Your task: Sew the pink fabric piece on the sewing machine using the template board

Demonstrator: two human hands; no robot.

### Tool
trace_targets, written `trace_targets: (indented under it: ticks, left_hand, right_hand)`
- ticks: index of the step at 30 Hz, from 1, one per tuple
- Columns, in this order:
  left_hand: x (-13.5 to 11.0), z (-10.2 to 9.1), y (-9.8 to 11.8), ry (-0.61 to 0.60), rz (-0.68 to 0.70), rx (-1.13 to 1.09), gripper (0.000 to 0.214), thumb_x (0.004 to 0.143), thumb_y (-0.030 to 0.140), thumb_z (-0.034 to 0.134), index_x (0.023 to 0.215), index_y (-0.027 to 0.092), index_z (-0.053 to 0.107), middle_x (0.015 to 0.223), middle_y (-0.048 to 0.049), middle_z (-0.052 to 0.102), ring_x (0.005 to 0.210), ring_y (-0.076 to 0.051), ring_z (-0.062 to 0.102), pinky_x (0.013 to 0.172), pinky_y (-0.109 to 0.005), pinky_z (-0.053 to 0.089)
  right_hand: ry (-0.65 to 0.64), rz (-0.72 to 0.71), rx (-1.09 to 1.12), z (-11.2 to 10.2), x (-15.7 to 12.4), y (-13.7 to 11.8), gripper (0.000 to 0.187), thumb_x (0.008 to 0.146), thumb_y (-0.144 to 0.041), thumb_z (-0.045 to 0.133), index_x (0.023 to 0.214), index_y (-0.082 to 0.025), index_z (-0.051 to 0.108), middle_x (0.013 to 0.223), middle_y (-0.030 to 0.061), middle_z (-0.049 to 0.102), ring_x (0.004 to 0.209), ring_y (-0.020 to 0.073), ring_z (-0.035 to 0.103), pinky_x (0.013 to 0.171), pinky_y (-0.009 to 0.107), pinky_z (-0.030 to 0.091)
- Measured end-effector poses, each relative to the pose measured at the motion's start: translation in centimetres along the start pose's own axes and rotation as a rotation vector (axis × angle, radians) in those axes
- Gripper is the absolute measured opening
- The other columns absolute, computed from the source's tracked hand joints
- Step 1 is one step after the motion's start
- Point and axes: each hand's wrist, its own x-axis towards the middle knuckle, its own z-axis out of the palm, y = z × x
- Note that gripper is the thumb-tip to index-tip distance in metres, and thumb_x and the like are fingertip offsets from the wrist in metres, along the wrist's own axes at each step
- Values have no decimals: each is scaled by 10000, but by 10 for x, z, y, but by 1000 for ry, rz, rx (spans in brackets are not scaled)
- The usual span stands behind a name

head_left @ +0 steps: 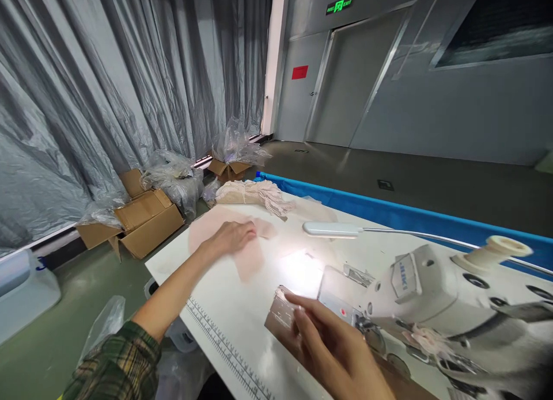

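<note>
My left hand [235,237] is closed on a piece of thin pale-pink fabric [249,265] on the white table, its fingertips pinching the cloth. A wider sheet of the same sheer fabric [201,230] spreads out under and behind that hand. My right hand [332,339] lies over a brown, worn-looking plate [280,315] in front of the sewing machine [425,290]. Its thumb and forefinger are stretched out and slightly apart, with nothing visible between them. The palm side and other fingers are partly hidden.
A lamp head [330,229] on a thin metal arm lights the table. A bundle of lace-edged fabric [254,194] lies at the far edge. A printed ruler [224,348] runs along the near edge. Cardboard boxes [149,221] and plastic bags stand on the floor at left.
</note>
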Motion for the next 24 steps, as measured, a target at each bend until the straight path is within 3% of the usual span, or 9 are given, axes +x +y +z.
trace_targets:
  ticks: [2, 4, 7, 9, 12, 15, 19, 21, 24]
  left_hand:
    - [-9, 5, 26, -66, 138, 5, 110, 918, 234, 542, 967, 232, 641, 841, 16, 728, 748, -168, 672, 617, -229, 436]
    - [-20, 12, 46, -74, 312, 81, 135, 913, 173, 513, 964, 218, 629, 796, 5, 719, 670, -160, 655, 546, -215, 395]
    - [-41, 27, 63, 28, 549, 203, 232, 926, 90, 401, 912, 183, 613, 694, -2, 680, 539, -129, 598, 465, -195, 328]
    - [-55, 34, 70, 97, 627, 201, 279, 946, 86, 358, 863, 171, 610, 643, 5, 656, 488, -112, 567, 438, -187, 305]
    - [-69, 32, 74, 112, 662, 73, 271, 993, 339, 425, 940, 180, 637, 688, 1, 692, 516, -112, 595, 458, -186, 358]
    - [-64, 12, 63, 49, 485, -77, 425, 951, 562, 439, 1096, 216, 637, 858, -12, 744, 651, -133, 661, 595, -212, 470]
    - [-36, -13, 23, -27, -36, 68, 388, 1014, 418, 312, 1192, 270, 623, 1241, -22, 666, 1080, -225, 624, 915, -337, 472]
    - [-25, -14, 0, -119, -113, 130, 394, 1002, 399, 339, 1235, 235, 610, 1360, -62, 585, 1217, -263, 540, 1029, -384, 404]
    - [-18, -5, -21, -155, -155, 160, 405, 968, 413, 408, 1236, 195, 619, 1402, -112, 535, 1258, -323, 485, 1040, -442, 389]
  right_hand:
    - [11, 209, 261, 6, 17, 0, 658, 860, -665, 541, 1265, -151, 612, 865, 92, 707, 711, 211, 673, 610, 329, 573]
    - [20, 289, 463, 8, 31, 3, 741, 749, -674, 678, 1245, -126, 621, 993, 122, 714, 854, 221, 693, 781, 338, 590]
    - [-60, 295, 636, 6, 39, 8, 673, 703, -641, 748, 1120, -117, 680, 1059, 139, 707, 993, 230, 680, 963, 350, 533]
    - [-107, 256, 703, 7, 39, 10, 590, 727, -620, 738, 1033, -117, 703, 1056, 134, 712, 1027, 236, 671, 982, 354, 522]
    - [-79, 271, 730, 12, 39, 13, 502, 736, -570, 747, 990, -140, 701, 989, 97, 735, 979, 238, 689, 937, 357, 548]
    - [55, 375, 715, 19, 42, 15, 386, 687, -410, 810, 956, -158, 697, 900, 59, 748, 886, 220, 712, 915, 343, 565]
    - [54, 402, 731, 20, 44, 14, 213, 703, -254, 776, 888, -171, 712, 877, 46, 744, 875, 198, 708, 926, 321, 566]
    - [10, 397, 730, 17, 41, 12, 196, 704, -243, 772, 879, -174, 718, 865, 39, 734, 876, 189, 698, 916, 312, 570]
    - [-40, 434, 685, 10, 30, 9, 285, 646, -264, 828, 888, -168, 712, 834, 26, 697, 835, 171, 679, 843, 304, 592]
